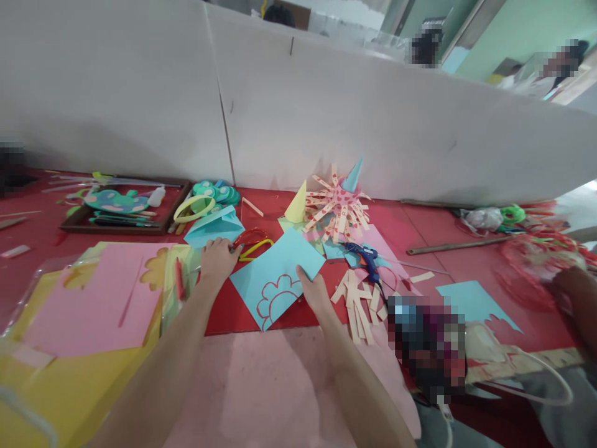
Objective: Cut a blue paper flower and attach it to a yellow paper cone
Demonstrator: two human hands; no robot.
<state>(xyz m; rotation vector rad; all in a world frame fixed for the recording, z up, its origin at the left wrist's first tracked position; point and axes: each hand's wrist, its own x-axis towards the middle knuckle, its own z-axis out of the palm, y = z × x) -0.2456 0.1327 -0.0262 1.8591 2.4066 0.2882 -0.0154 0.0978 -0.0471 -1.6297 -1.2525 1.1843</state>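
Note:
A light blue paper sheet [261,289] with a scalloped flower outline in red lies tilted over the red table. My right hand [314,287] pinches its right edge, thumb on top. By the sheet's upper left, my left hand [218,261] has its fingers curled in beside a red loop [252,236] and a yellow loop [255,250]; what it grips is too small to make out. A folded blue paper piece [217,225] sits just behind that hand. Pale paper strips [359,308] and a blue glue gun [366,258] are right of my right hand.
Pink paper [100,298] with cut-outs covers yellow sheets at left. Behind are a brown tray [124,229], yellow cone [297,205] and spiky paper figure [342,202]. Another person's hand [571,286] is at far right, near red netting [525,264]. A white wall [326,118] stands behind.

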